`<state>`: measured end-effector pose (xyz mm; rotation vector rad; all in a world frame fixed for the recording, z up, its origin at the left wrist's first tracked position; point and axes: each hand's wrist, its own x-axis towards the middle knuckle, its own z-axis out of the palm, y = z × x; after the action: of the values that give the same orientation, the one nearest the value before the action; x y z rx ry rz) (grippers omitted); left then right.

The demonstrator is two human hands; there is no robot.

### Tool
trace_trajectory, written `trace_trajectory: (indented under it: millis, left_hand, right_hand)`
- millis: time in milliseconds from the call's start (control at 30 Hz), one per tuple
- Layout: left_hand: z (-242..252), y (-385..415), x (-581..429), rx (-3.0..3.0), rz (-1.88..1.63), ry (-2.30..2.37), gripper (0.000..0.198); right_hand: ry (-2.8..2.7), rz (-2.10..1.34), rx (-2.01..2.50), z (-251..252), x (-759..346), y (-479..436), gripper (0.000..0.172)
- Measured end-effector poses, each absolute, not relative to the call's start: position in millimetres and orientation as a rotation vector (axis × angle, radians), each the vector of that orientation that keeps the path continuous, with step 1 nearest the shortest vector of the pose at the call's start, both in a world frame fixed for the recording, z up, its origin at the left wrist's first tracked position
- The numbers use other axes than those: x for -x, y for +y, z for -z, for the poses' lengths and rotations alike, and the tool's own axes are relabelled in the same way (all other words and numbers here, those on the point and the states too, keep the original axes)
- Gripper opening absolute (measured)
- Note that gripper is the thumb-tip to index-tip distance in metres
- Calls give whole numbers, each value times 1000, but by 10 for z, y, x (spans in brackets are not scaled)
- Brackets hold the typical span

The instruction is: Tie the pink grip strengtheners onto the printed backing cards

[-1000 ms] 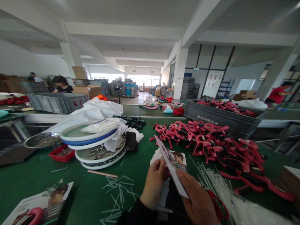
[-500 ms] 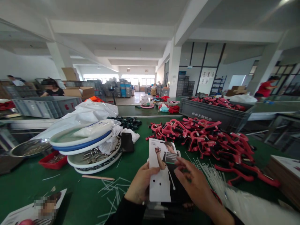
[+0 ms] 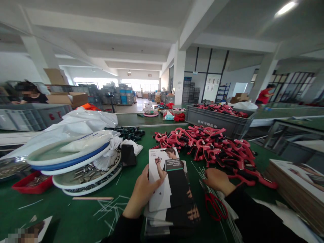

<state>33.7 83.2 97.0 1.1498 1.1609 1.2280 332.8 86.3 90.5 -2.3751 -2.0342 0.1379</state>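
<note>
Presently, the printed card (image 3: 168, 185) has its left edge pinched in the left hand (image 3: 144, 189), thumb on the face. Off its right edge, a narrow band of green separates it from the red-handled scissors (image 3: 215, 206); off its far edge, the pile of pink handles (image 3: 212, 145) stands close. Leftward, green surface runs to the round trays (image 3: 68, 148), loose white strips (image 3: 113, 209) lying between. The right hand (image 3: 219, 180) is curled low at the thin white ties (image 3: 233, 224); whether it grips any cannot be told. The tabletop (image 3: 63, 216) is green; beyond it are a grey crate (image 3: 210, 119) and a pale column (image 3: 179, 77). The card lies over further cards, face up, long axis running away from the wearer, its printed heading at the far end.
</note>
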Motion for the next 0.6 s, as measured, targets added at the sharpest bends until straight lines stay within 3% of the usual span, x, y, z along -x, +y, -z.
trace_trajectory:
  millis: [167, 300, 467, 600]
  left_hand:
    - [-892, 769, -260, -1287, -1156, 1360, 69]
    - [-861, 603, -161, -1356, -991, 1322, 77]
    - [-771, 548, -56, -1338, -1004, 1305, 44]
    - [-810, 560, -105, -1214, -1068, 1233, 36]
  right_hand:
    - [-2025, -240, 2474, -615, -3277, 993, 28]
    - [-2008, -317, 2438, -614, -3372, 1070, 29]
    - [-1904, -352, 2323, -751, -3674, 1026, 17]
    - [-1724, -428, 2156, -848, -3825, 918, 13]
